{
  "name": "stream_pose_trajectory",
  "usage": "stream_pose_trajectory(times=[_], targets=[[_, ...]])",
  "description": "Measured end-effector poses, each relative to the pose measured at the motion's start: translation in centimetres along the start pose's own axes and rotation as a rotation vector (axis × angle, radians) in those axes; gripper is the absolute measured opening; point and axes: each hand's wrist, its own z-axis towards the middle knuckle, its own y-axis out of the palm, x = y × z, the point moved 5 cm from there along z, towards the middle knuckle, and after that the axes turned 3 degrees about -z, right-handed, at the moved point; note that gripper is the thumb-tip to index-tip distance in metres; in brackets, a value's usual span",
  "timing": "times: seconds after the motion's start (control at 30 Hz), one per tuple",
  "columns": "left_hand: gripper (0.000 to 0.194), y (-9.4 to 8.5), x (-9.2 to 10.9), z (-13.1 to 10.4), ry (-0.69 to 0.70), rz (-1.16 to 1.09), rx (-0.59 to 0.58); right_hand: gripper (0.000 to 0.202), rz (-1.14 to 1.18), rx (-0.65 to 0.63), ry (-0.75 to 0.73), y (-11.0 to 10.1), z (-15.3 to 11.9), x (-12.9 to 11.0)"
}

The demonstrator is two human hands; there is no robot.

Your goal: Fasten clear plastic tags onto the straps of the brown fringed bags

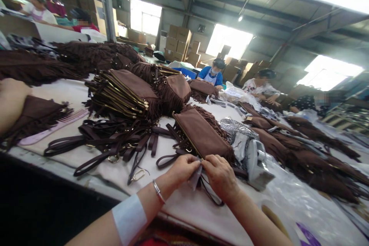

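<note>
A brown fringed zip pouch (201,130) lies before me, its gold zip end close to my fingertips. My left hand (183,169) is closed, pinching a small thin greyish sheet (195,178) that hangs below the fingers. My right hand (221,175) is closed too, thumb and forefinger pinched at the pouch's near corner, touching the left fingertips; what they grip is hidden. A dark strap loop (213,196) hangs under the right hand. Left of my hands lies a heap of dark wrist straps (123,138) with gold clips.
Stacked pouches (132,84) stand behind the straps. A co-worker's arm (11,100) reaches in at left over a fringed pouch, beside a pink comb (54,127). Silvery wrapping (239,130), a tape dispenser (258,165) and clear plastic (302,192) lie right. Several co-workers sit farther back.
</note>
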Motion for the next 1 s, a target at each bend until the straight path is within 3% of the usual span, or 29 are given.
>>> stream_pose_trajectory(times=[0.3,0.53,0.8,1.0], targets=[[0.023,-0.1,0.7,-0.9,0.298,0.257,0.056,0.015,-0.056,-0.145,-0.014,0.5,1.4,0.3],[0.027,-0.4,0.8,-1.4,0.401,0.359,0.077,0.014,-0.037,-0.229,-0.07,0.5,2.7,0.3],[0.014,0.1,1.6,-0.7,0.327,0.522,-0.015,0.015,-0.023,-0.227,-0.096,1.6,2.5,0.8],[0.02,0.7,-1.0,0.4,-0.062,0.294,-0.077,0.013,-0.055,-0.175,-0.104,1.9,2.1,0.4]])
